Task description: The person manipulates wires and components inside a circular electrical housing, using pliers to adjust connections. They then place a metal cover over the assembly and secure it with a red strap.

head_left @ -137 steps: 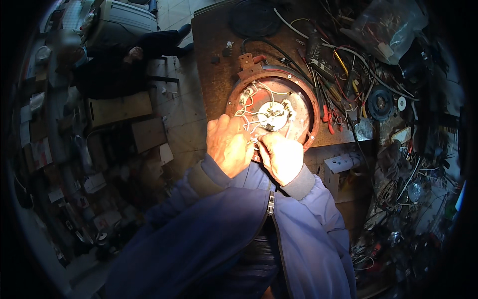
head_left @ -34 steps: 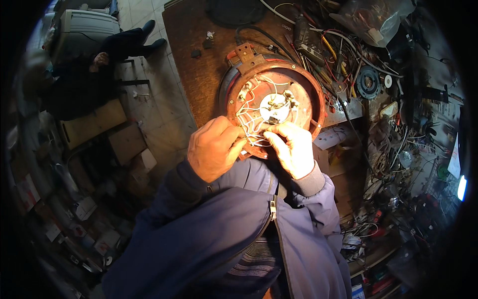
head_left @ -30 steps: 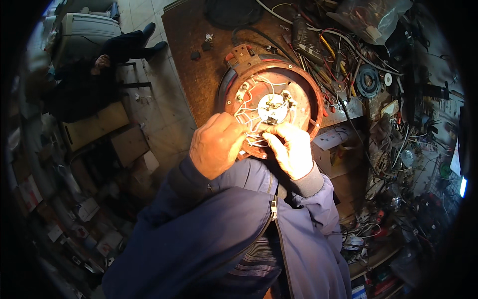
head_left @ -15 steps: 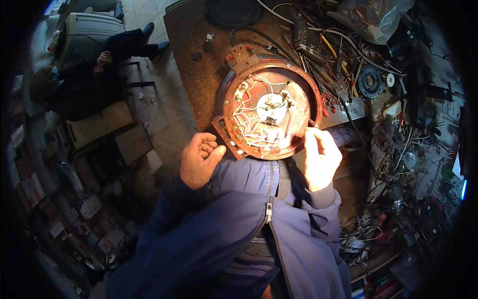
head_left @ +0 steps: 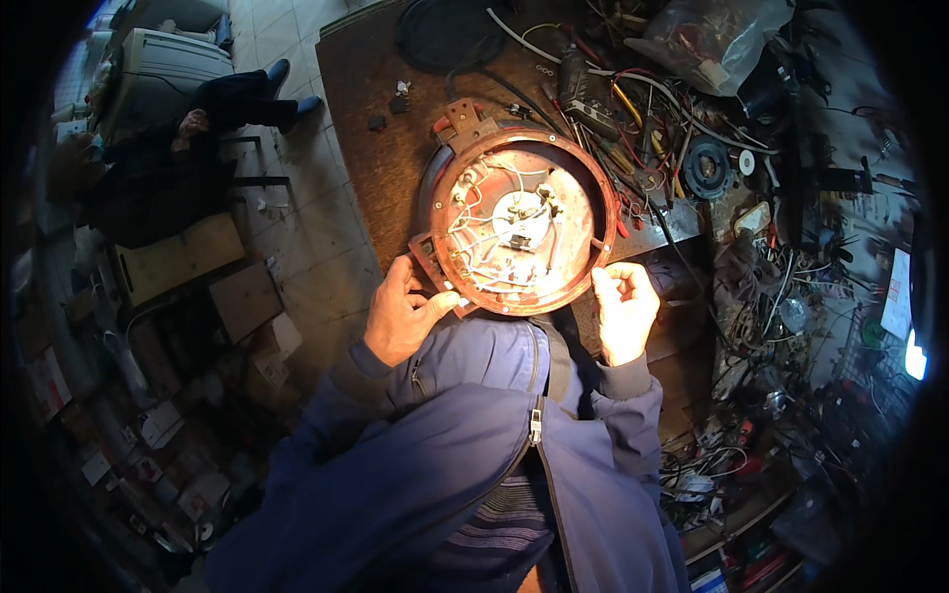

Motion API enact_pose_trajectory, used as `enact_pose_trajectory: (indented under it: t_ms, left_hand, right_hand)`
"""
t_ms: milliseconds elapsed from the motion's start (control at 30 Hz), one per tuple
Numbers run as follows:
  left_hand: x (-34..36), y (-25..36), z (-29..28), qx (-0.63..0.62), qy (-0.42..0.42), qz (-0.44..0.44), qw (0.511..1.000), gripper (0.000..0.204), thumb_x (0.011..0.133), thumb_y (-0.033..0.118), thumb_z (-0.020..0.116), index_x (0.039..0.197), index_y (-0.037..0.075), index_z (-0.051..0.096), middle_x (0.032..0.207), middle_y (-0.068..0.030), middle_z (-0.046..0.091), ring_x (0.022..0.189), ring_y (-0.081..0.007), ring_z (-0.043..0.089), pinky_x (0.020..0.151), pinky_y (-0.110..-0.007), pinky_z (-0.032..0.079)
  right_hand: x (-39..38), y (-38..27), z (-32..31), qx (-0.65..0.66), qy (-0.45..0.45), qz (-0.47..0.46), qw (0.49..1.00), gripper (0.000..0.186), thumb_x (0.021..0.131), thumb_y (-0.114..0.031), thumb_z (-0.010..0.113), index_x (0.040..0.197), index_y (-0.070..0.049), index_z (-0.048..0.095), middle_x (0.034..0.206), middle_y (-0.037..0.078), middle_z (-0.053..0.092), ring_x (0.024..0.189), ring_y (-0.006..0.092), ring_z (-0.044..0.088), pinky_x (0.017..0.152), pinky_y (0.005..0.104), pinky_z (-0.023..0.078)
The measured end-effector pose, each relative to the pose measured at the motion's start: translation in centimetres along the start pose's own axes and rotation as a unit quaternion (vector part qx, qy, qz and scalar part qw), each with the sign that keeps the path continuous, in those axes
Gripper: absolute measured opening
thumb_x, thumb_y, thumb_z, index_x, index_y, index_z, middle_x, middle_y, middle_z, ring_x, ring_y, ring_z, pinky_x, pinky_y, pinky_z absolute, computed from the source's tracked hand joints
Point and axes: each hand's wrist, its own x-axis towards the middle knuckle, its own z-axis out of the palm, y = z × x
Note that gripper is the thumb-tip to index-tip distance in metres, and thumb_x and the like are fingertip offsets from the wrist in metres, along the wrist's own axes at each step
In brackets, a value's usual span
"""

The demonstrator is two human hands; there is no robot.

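A round reddish-brown appliance housing [head_left: 600, 188] lies with its inside facing up, at the table's near edge and against my lap. White wires [head_left: 473, 242] run along its left and lower inside, and a pale metal disc [head_left: 514, 229] sits in the middle. My left hand [head_left: 400, 314] is closed on the bracket-like handle [head_left: 426, 259] at the housing's lower left, thumb on top and fingers partly hidden behind. At the lower right rim is my right hand [head_left: 627, 308], its fingers curled together with the tips against or very near the rim; anything between them is hidden.
Behind the housing a black cable [head_left: 484, 71] runs over the brown wooden table [head_left: 361, 128]. Pliers, screwdrivers and a dark multimeter-like box [head_left: 590, 104] crowd the right side, beside a black ring [head_left: 707, 166]. A seated person [head_left: 158, 178] is at the far left.
My left hand has moved up onto the handle and closed around it. My right hand has shifted slightly down along the rim. The whole view has slid a little left.
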Motion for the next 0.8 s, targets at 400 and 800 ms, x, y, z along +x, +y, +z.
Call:
enact_pose_trajectory:
  t_ms: [400,800]
  left_hand:
    - [-1.1,0.2,2.0,-0.011,0.104,0.000,0.995,0.069,0.090,0.017,0.084,0.144,-0.004,0.046,0.131,-0.0130,0.063,0.108,-0.0158,0.064,0.090,-0.031,0.056]
    - [-5.2,-3.5,7.8,-0.039,0.358,-0.022,0.933,0.059,0.108,0.042,0.055,0.145,-0.004,0.048,0.133,-0.0183,0.063,0.108,-0.0188,0.065,0.084,-0.031,0.054]
  right_hand:
    - [2.4,-1.1,-2.2,-0.005,-0.122,0.017,0.992,0.018,0.092,-0.006,0.079,0.087,-0.005,0.062,0.073,-0.007,0.055,0.065,0.0013,0.044,0.057,0.0201,0.037]
    - [13.0,0.4,-10.1,-0.071,-0.235,0.025,0.969,0.013,0.093,-0.008,0.075,0.089,0.003,0.068,0.073,-0.002,0.062,0.066,0.0042,0.051,0.060,0.0238,0.044]
